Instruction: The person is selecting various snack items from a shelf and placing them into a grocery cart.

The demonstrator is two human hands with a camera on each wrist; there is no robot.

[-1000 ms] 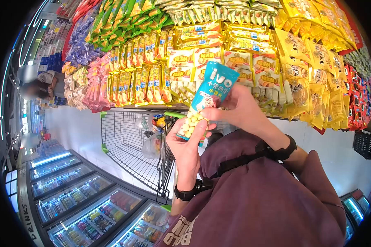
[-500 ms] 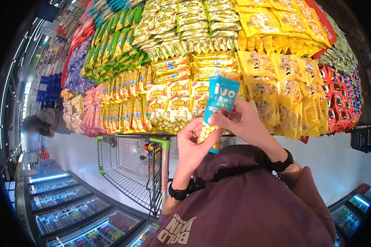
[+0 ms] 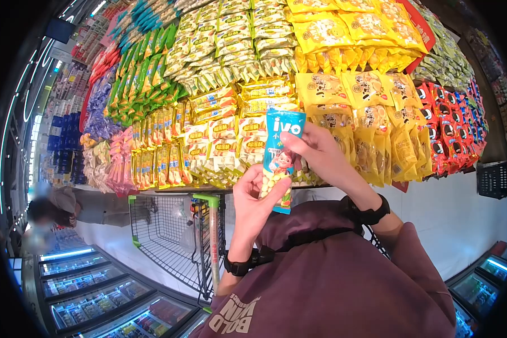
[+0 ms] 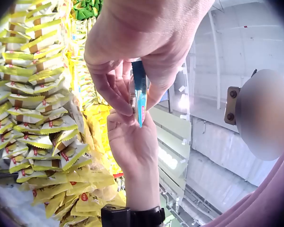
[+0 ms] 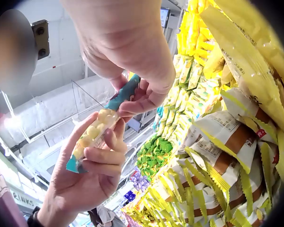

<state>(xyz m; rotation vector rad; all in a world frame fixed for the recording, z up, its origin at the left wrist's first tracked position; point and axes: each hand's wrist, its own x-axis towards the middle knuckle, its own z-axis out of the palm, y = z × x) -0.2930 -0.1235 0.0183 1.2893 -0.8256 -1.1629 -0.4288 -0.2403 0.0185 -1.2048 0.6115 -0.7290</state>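
A slim teal snack packet (image 3: 277,149) marked "ivo", with a cartoon figure and small pale-yellow round biscuits printed or showing on its lower half, stands nearly upright before my chest. My left hand (image 3: 254,194) grips its lower part, thumb across the front. Higher up, my right hand (image 3: 321,151) pinches the right side, thumb lying over the lettering. In the left wrist view the packet (image 4: 139,92) appears edge-on and thin. Pale-yellow balls fill the lower half of the packet (image 5: 97,130) in the right wrist view, with my left hand's fingers curled round it.
A sloping display of bagged snacks rises ahead, with yellow bags (image 3: 366,90), white-and-red packs (image 3: 222,147) and green packs (image 3: 143,70). A shopping cart (image 3: 169,236) stands at the left, near glass-topped freezers (image 3: 104,290). Another person (image 3: 96,205) is further left. A black basket (image 3: 493,180) sits at the right.
The packet has turned from slanting to nearly upright. My right hand has slid up along it from the middle, while my left hand keeps its lower end. The head view has shifted rightward.
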